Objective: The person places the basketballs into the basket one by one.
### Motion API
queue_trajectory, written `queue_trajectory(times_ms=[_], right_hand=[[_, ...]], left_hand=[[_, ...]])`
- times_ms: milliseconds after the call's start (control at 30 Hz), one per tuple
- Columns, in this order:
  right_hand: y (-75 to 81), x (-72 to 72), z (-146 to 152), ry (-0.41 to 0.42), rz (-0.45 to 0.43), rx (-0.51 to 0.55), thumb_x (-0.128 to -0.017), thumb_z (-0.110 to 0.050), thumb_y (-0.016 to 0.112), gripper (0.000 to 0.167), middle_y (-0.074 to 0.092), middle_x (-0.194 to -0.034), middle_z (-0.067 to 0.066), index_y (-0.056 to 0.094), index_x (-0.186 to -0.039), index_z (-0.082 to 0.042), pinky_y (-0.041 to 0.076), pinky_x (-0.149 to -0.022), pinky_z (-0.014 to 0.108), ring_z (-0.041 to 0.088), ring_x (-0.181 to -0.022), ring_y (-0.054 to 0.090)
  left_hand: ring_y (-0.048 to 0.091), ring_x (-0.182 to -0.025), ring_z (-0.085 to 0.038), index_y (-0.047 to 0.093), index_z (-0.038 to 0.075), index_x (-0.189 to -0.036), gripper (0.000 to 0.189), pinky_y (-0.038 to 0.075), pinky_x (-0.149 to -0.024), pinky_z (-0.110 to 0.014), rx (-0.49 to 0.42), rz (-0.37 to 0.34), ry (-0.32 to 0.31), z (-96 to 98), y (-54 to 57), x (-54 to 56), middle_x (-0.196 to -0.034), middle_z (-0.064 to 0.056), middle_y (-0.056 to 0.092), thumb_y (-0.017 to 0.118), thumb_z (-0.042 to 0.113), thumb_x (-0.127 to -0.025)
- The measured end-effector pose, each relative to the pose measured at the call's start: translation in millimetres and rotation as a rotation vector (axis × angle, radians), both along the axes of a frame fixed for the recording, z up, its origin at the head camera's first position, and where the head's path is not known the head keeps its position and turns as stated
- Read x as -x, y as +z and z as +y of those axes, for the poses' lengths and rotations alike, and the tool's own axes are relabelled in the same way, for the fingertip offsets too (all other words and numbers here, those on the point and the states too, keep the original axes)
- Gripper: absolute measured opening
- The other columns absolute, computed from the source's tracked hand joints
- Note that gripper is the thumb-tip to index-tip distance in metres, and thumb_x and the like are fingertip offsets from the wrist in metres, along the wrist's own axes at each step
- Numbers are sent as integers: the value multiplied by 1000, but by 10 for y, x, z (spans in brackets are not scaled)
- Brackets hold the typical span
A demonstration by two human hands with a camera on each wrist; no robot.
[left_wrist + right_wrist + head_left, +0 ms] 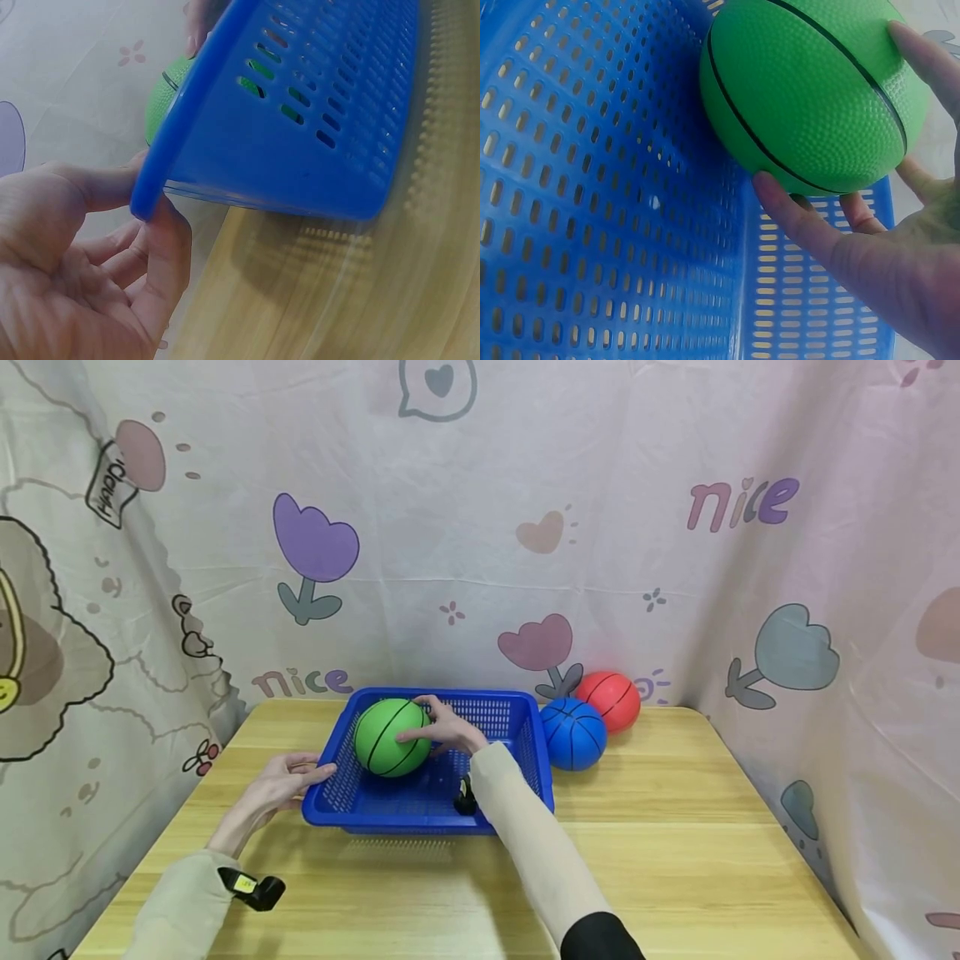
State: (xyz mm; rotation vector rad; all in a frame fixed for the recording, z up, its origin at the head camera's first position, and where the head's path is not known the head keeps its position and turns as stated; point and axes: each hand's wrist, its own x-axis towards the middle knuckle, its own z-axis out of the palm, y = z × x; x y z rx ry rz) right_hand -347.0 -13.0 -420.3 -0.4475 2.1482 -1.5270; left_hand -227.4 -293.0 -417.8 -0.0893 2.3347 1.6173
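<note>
Left grip (276,787) pinches a blue basket (420,823), right grip (450,729) holds a green ball (387,742), before cloth (435,510) lettered "nice".

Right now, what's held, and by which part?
Left hand pinches the blue basket by its left rim; right hand grips the green ball by its right side.

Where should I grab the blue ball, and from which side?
Probably grip the blue ball over its upper front, fingers spread, coming from above and the near side: it's round, with the basket close on its left and the red ball behind it.
</note>
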Motion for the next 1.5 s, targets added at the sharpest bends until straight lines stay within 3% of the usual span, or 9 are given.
queue_trajectory(times_ms=[433,600,800,900,1100,1200,1333,1400,1500], right_hand=[[28,-17,-4,19,10,-36,-88,-29,77,77,34,-153,24,34,-153,-25,51,-98,65,44,-137,44],[37,-8,0,33,15,-61,-88,-30,77,79,32,-154,23,33,-154,-25,51,-97,65,43,-138,43],[140,-33,86,88,-6,-92,-90,-31,76,91,24,-163,20,19,-161,-28,47,-103,66,42,-148,34],[249,-63,186,129,31,-132,-90,-33,77,94,19,-168,13,17,-162,-30,45,-107,63,38,-151,30],[489,-155,583,160,260,-214,-92,-39,71,82,27,-165,12,26,-160,-27,38,-116,57,36,-150,33],[531,-208,874,74,394,-191,-95,-36,69,71,37,-160,14,36,-156,-22,38,-116,57,37,-147,38],[493,-267,1292,-157,581,-136,-96,-25,68,55,50,-149,20,50,-146,-10,41,-114,57,41,-137,48],[462,-301,1503,-288,635,-130,-96,-23,67,49,53,-144,23,54,-141,-5,42,-113,56,42,-134,51],[406,-339,1792,-435,626,-115,-97,-22,66,46,55,-141,22,56,-138,-2,41,-114,55,42,-131,52]], left_hand=[[72,-87,-12,26,-15,-150,75,63,-76,-33,-4,19,-3,-22,-26,10,-135,-31,58,61,31,-101],[72,-87,-12,27,-15,-150,75,63,-77,-33,-3,17,1,-25,-36,9,-136,-32,56,61,31,-102],[72,-86,-11,26,-15,-150,76,63,-77,-34,1,14,8,-24,-42,0,-138,-33,54,61,31,-101],[72,-87,-12,25,-15,-151,76,63,-77,-34,-1,14,5,-29,-41,-4,-137,-34,54,61,30,-101],[72,-88,-12,26,-15,-151,77,63,-78,-35,-12,6,7,-35,-36,4,-133,-30,60,62,31,-101],[72,-87,-13,27,-15,-150,76,63,-78,-35,-23,6,9,-33,-32,13,-127,-25,65,63,30,-100],[73,-88,-13,27,-14,-150,75,63,-78,-35,-29,7,5,-32,-28,14,-126,-23,66,63,30,-101],[72,-88,-13,27,-14,-150,75,63,-78,-35,-28,7,1,-31,-27,12,-128,-25,64,63,30,-101],[72,-88,-13,26,-14,-151,75,63,-77,-34,-32,10,-5,-27,-22,13,-133,-29,60,62,30,-101]])
